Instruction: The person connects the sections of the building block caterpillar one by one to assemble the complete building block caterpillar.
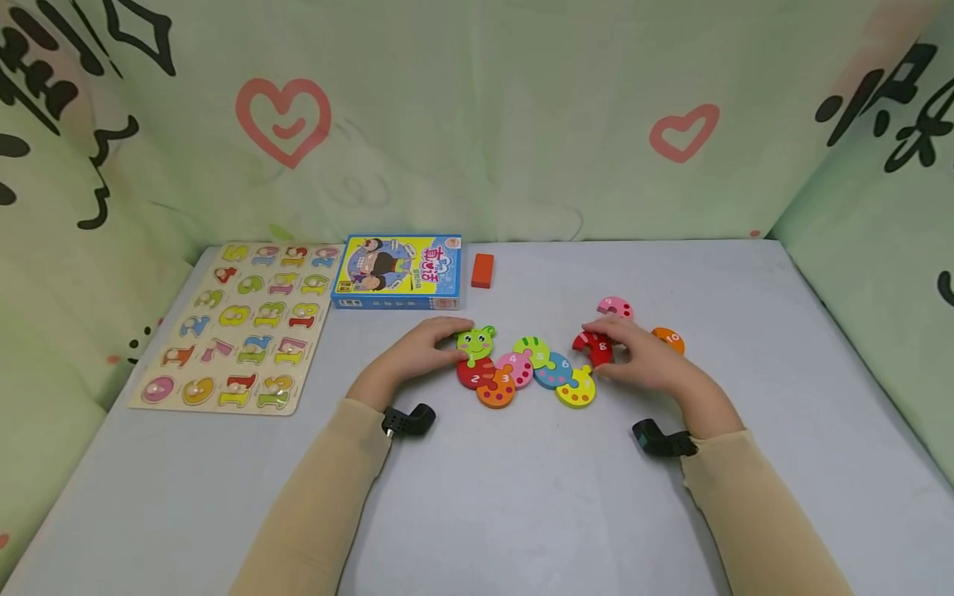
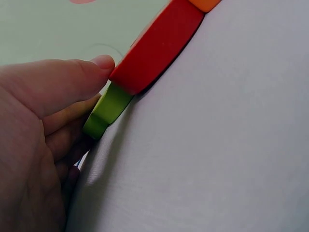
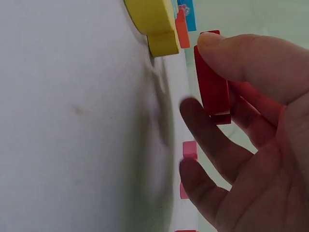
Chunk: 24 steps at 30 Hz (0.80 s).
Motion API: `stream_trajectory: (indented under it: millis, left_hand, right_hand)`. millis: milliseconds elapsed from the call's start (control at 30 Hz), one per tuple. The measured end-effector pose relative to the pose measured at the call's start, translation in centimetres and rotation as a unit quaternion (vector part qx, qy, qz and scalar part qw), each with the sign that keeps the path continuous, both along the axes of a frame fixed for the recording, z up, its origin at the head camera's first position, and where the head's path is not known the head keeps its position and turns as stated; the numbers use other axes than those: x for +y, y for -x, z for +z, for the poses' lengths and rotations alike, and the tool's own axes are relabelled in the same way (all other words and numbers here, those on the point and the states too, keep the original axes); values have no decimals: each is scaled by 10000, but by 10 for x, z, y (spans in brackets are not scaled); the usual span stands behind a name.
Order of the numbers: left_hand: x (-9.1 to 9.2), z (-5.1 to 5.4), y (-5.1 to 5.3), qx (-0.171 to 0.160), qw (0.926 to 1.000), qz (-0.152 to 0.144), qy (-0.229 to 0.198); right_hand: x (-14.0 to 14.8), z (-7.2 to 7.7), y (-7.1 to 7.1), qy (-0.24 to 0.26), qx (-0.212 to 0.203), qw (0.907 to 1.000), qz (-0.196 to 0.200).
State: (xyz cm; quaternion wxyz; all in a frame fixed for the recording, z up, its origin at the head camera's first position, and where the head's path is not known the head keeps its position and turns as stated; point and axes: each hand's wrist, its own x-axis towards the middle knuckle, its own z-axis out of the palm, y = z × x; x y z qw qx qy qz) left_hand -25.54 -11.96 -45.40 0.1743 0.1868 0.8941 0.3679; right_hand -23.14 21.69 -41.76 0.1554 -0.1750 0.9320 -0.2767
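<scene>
A row of caterpillar puzzle pieces lies joined on the table, from a green smiling head [image 1: 475, 342] through red [image 1: 474, 377], orange, pink, green and blue pieces to a yellow one [image 1: 577, 391]. My left hand [image 1: 410, 358] pinches the green head at the row's left end, thumb near the red piece. Between thumb and fingers my right hand [image 1: 647, 361] grips a red piece marked 8 [image 3: 212, 89], held above the table just right of the yellow piece [image 3: 152, 21]. Behind that hand lie a pink piece [image 1: 615, 307] and an orange piece [image 1: 669, 339], the latter partly hidden.
At the left lies a wooden number board [image 1: 246, 331] filled with coloured numerals. A blue and yellow box [image 1: 397, 273] stands at the back, with a small orange-red block [image 1: 482, 271] beside it. Green fabric walls [image 1: 484, 124] enclose the table [image 1: 522, 513].
</scene>
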Motion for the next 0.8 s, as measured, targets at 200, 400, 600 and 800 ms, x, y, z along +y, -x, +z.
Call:
stream_trajectory:
  millis: [200, 400, 600, 800]
  left_hand:
    - [-1, -2, 1, 4, 10000, 24, -7]
    - [-1, -3, 0, -49, 10000, 42, -10]
    - [0, -2, 0, -54, 10000, 70, -1]
    - [0, -1, 0, 5, 10000, 15, 33]
  right_hand:
    - [-1, -1, -8, 43, -14, 9999, 110]
    - [-1, -2, -11, 87, -160, 9995, 270]
    - [0, -1, -13, 55, -211, 9992, 330]
    - [1, -2, -13, 3, -206, 9993, 327]
